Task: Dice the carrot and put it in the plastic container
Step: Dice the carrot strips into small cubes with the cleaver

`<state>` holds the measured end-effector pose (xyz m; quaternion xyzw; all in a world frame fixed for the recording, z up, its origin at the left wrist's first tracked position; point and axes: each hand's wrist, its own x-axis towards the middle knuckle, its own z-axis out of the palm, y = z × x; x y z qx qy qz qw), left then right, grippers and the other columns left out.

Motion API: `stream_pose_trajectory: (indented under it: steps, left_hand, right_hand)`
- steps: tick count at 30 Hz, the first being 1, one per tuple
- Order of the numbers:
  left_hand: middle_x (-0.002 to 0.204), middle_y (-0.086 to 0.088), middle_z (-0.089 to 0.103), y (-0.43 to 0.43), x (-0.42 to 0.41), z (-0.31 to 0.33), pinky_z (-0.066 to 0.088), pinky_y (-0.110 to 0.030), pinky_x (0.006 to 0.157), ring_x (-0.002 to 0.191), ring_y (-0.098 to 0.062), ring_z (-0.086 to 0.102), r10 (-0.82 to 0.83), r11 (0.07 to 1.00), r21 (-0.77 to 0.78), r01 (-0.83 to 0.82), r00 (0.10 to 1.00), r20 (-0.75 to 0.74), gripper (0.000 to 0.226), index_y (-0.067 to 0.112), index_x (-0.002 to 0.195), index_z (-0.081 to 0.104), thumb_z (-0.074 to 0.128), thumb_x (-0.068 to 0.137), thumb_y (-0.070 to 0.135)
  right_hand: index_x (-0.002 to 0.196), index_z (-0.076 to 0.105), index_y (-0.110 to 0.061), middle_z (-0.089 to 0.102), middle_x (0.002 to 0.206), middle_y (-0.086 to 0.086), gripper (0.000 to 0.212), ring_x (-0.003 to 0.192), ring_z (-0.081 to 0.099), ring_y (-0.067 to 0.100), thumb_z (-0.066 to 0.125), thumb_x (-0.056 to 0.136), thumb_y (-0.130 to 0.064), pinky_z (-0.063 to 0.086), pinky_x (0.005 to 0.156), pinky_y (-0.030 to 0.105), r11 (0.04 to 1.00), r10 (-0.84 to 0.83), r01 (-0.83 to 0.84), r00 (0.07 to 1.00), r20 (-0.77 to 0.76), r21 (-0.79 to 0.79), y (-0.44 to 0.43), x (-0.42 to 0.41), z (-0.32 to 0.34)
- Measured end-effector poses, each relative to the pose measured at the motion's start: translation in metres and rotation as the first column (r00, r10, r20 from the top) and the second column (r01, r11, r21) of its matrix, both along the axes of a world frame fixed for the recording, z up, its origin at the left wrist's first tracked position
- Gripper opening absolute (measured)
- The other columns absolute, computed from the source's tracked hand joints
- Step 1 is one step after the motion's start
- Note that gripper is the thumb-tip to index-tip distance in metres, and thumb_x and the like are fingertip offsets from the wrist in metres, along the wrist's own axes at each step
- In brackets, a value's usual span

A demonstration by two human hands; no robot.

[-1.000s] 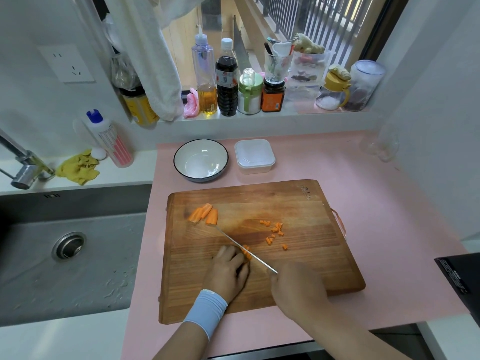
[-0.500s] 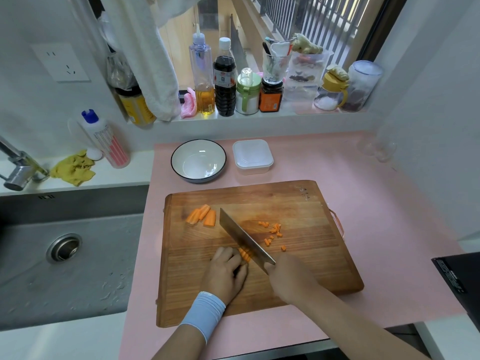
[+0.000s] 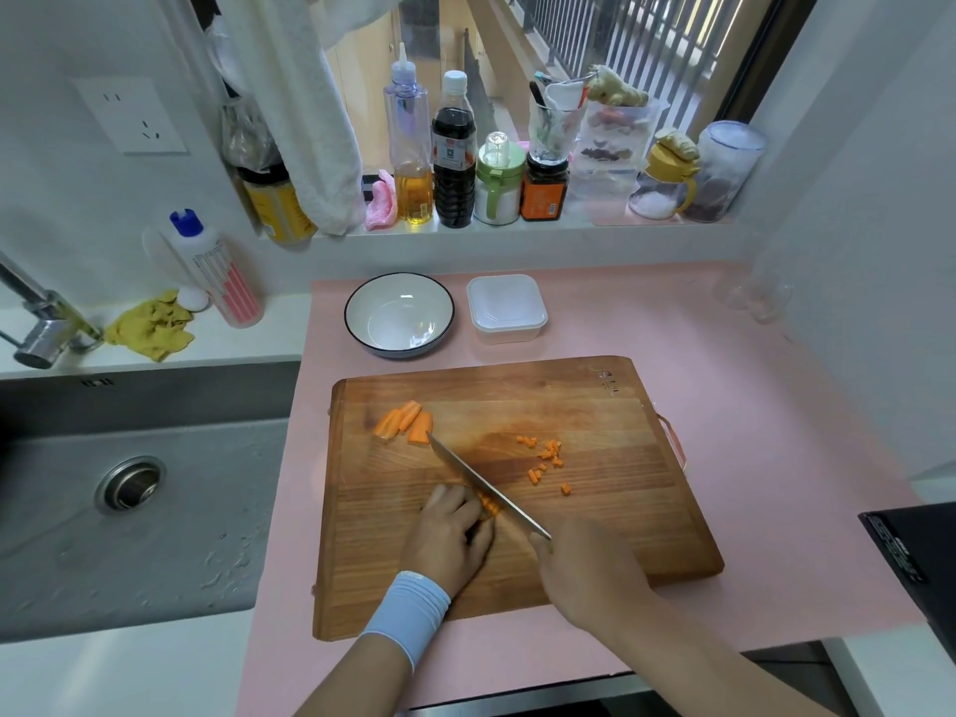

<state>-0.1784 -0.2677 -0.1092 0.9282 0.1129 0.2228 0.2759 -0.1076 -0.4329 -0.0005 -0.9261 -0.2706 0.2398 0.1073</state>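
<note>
On the wooden cutting board (image 3: 595, 520) my left hand (image 3: 449, 533) holds down carrot strips (image 3: 489, 504) with curled fingers. My right hand (image 3: 584, 566) grips the handle of a knife (image 3: 486, 486), whose blade lies edge-down against the strips beside my left fingers. Small carrot dice (image 3: 546, 458) lie scattered right of the blade. Uncut carrot chunks (image 3: 406, 422) sit at the board's far left. The white plastic container (image 3: 507, 307) stands behind the board.
A white bowl with a dark rim (image 3: 398, 315) stands left of the container. The sink (image 3: 129, 499) and tap (image 3: 41, 323) are at the left. Bottles and jars (image 3: 455, 152) line the windowsill. A black object (image 3: 910, 545) sits at the right edge.
The knife blade lifted and tilted flat-side up half a second ago, and it has come back down edge-on against the carrot strips. My left hand stays on the strips.
</note>
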Motion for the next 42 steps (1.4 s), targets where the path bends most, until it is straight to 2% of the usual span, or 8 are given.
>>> stream_pose_trajectory:
  steps: [6,15,17,22,27,34,37,42]
  left_hand:
    - [0.076,0.002,0.051,0.001,0.001,0.001,0.041,-0.025,0.067,0.074,-0.017,0.045,-0.011,1.000,0.000,0.011,1.000,0.019,0.019,0.013,0.069,0.054,0.069,0.080,0.015]
    - [0.077,0.003,0.053,0.000,0.000,0.001,0.040,-0.021,0.069,0.076,-0.015,0.044,0.002,1.000,-0.012,-0.002,1.000,0.009,0.020,0.015,0.068,0.054,0.071,0.079,0.014]
    - [0.077,0.004,0.052,0.000,0.000,0.001,0.040,-0.020,0.069,0.077,-0.014,0.044,0.004,1.000,-0.015,-0.004,1.000,0.003,0.021,0.015,0.068,0.054,0.071,0.079,0.015]
    - [0.074,0.004,0.049,-0.001,-0.001,0.004,0.040,-0.022,0.065,0.075,-0.013,0.043,0.011,1.000,-0.017,-0.011,1.000,0.007,0.024,0.016,0.066,0.052,0.072,0.079,0.015]
    - [0.075,0.005,0.052,-0.001,-0.002,0.005,0.041,-0.021,0.069,0.077,-0.013,0.045,0.003,0.999,-0.036,-0.002,1.000,0.013,0.021,0.017,0.070,0.056,0.074,0.078,0.013]
    - [0.075,0.004,0.053,-0.002,-0.001,0.005,0.039,-0.017,0.072,0.076,-0.014,0.046,0.014,1.000,-0.026,-0.013,1.000,0.016,0.016,0.016,0.070,0.060,0.071,0.081,0.018]
    - [0.076,0.005,0.053,-0.002,-0.001,0.003,0.042,-0.020,0.071,0.076,-0.013,0.046,0.023,0.999,-0.027,-0.023,1.000,0.001,0.018,0.015,0.069,0.059,0.074,0.079,0.016]
    - [0.078,0.006,0.055,-0.002,-0.003,0.002,0.042,-0.018,0.072,0.079,-0.011,0.047,0.039,0.998,-0.041,-0.039,0.999,-0.017,0.016,0.016,0.072,0.062,0.075,0.079,0.019]
  right_hand:
    - [0.100,0.065,-0.021,0.068,0.098,0.002,0.030,0.091,0.065,0.024,0.042,0.101,-0.040,0.051,0.077,0.033,0.999,0.024,-0.024,1.000,-0.006,-0.037,0.001,0.001,-0.002]
    - [0.079,0.054,-0.021,0.060,0.079,-0.001,0.031,0.074,0.060,0.020,0.045,0.102,-0.039,0.043,0.062,0.029,0.998,-0.059,0.058,0.983,-0.172,-0.014,0.021,0.016,0.000]
    - [0.082,0.058,-0.021,0.065,0.085,0.002,0.029,0.079,0.063,0.022,0.046,0.101,-0.039,0.047,0.067,0.030,0.998,-0.056,0.057,0.983,-0.176,0.002,0.024,0.017,0.000]
    - [0.068,0.044,-0.027,0.063,0.084,0.000,0.034,0.084,0.065,0.024,0.046,0.100,-0.037,0.045,0.067,0.030,1.000,-0.024,0.023,0.994,-0.102,-0.013,0.019,0.011,0.002]
    - [0.090,0.064,-0.025,0.067,0.088,-0.002,0.024,0.083,0.065,0.022,0.045,0.098,-0.037,0.054,0.074,0.037,0.999,0.000,0.005,0.995,-0.105,0.048,0.008,0.007,0.002]
    - [0.083,0.055,-0.025,0.064,0.084,0.000,0.026,0.081,0.062,0.023,0.043,0.101,-0.040,0.045,0.069,0.032,1.000,0.007,-0.010,0.990,-0.143,-0.015,0.002,0.011,0.003]
    - [0.085,0.059,-0.022,0.064,0.083,0.001,0.028,0.080,0.063,0.023,0.043,0.101,-0.039,0.044,0.066,0.031,1.000,-0.001,-0.002,0.984,-0.181,-0.019,0.007,0.014,0.003]
    - [0.071,0.050,-0.024,0.057,0.072,-0.002,0.034,0.066,0.057,0.018,0.045,0.101,-0.038,0.036,0.050,0.028,0.999,-0.028,0.023,0.974,-0.225,-0.025,0.017,0.019,0.000]
